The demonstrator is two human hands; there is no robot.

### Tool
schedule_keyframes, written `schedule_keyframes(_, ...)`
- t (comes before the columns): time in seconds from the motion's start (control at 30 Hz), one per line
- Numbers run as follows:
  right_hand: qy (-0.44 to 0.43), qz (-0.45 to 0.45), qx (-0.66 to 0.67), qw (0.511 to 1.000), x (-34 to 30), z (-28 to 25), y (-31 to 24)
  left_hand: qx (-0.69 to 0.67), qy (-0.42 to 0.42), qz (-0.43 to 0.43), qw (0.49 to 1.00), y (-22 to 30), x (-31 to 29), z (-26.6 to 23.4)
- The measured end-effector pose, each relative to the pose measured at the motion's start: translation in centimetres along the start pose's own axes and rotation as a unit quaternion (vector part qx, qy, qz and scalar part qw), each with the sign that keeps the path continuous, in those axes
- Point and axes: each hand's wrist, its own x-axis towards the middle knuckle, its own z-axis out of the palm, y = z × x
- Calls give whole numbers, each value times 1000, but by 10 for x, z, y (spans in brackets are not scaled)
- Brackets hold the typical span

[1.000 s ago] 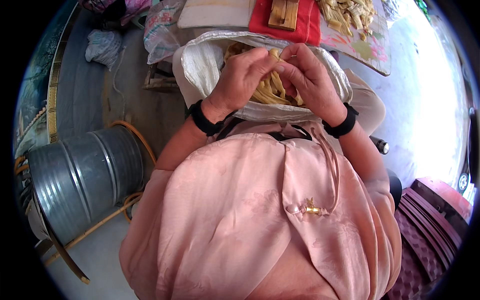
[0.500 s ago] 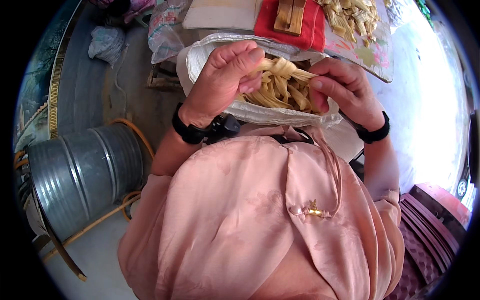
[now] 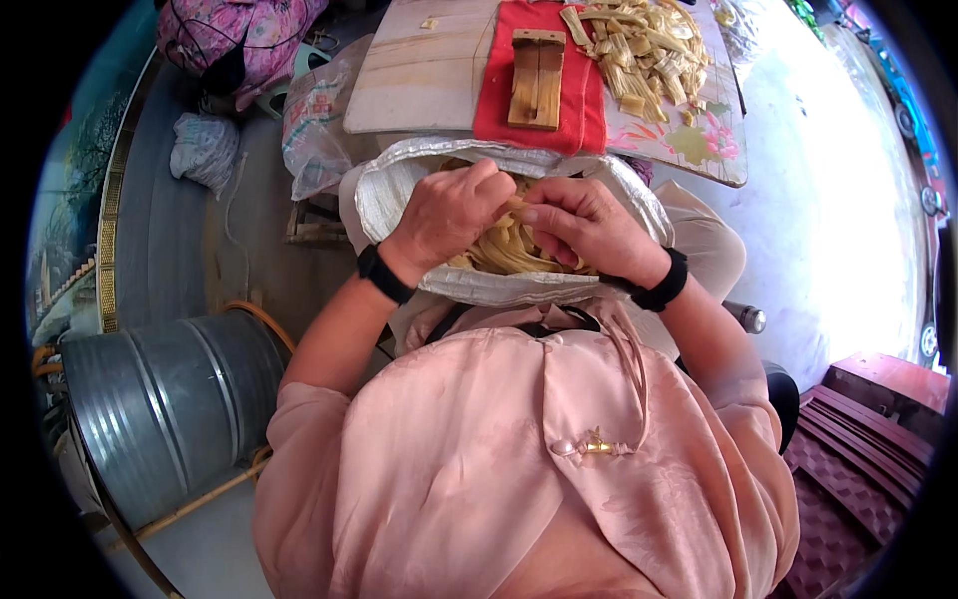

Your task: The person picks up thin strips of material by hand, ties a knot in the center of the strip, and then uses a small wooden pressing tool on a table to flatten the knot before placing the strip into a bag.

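Head view: left hand (image 3: pixel 449 212) and right hand (image 3: pixel 591 228) pinch one tan strip (image 3: pixel 516 204) (handling seemingly unfinished) over a near sack (image 3: pixel 519 290) holding many strips (image 3: pixel 507 252), short pieces (image 3: pixel 659 50) heaped far right.

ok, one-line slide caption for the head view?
Left hand and right hand hold a yellowish strip over an open white sack.

A ribbed metal drum (image 3: pixel 175 404) sits at left.

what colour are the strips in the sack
The strips are golden tan, seen best in the head view.
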Motion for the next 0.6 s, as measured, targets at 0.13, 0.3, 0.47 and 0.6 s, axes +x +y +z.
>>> schedule_keyframes(0.13, 56, -24, -4, 998, 7, 8, -13, -20, 107, 64, 992, -28, 20, 17)
schedule_keyframes(0.3, 179, -8, 58, 982, 32, -20, -5, -412, 14, -192, 891, -33, 38, 28)
schedule_keyframes(0.47, 236, 12, 17, 972, 49, -46, 3, -560, 16, -226, 797, -44, 51, 32)
schedule_keyframes(0.6, 262, 2, 33, 964, 62, -55, 12, -432, 49, -238, 869, -57, 65, 40)
